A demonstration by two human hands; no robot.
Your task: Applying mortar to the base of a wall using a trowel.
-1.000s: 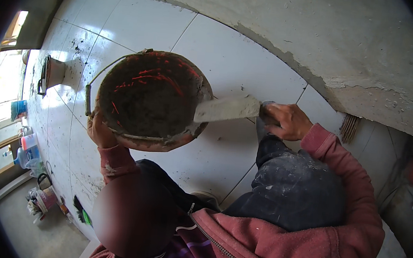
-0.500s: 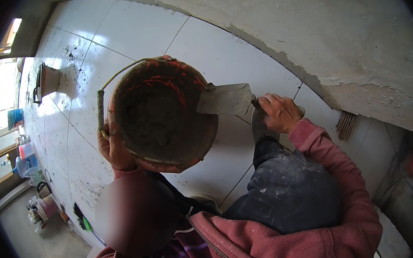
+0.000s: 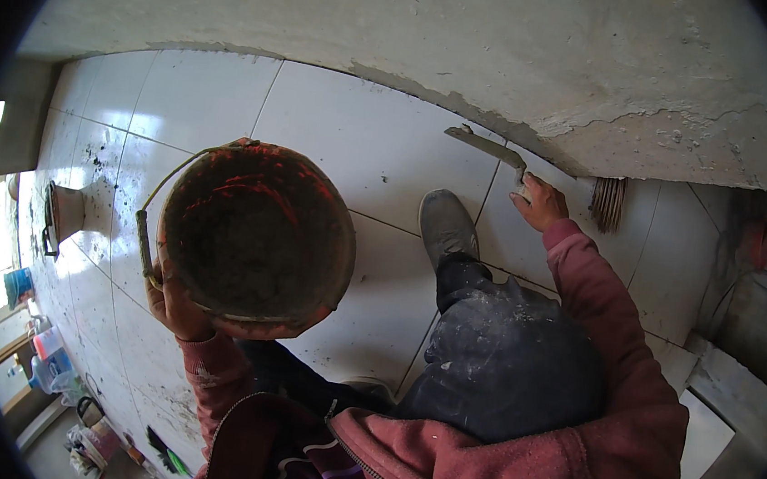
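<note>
Head view puts a small dark object (image 3: 62,211) far left on the white tiled floor (image 3: 356,137), too warped by the lens to identify. Next, the left hand (image 3: 179,299) cups the underside of a mortar-caked bucket (image 3: 257,228), palm mostly hidden beneath it; the contents read only as grey sludge. At centre a grey shoe (image 3: 447,227) stands on the tiles above a dusty trouser knee. Farther right, the right hand (image 3: 540,201) clenches the handle of a trowel (image 3: 486,146), whose blade lies along the rough plaster edge (image 3: 503,127); the handle is covered. Half a second earlier that blade hovered at the bucket's rim.
</note>
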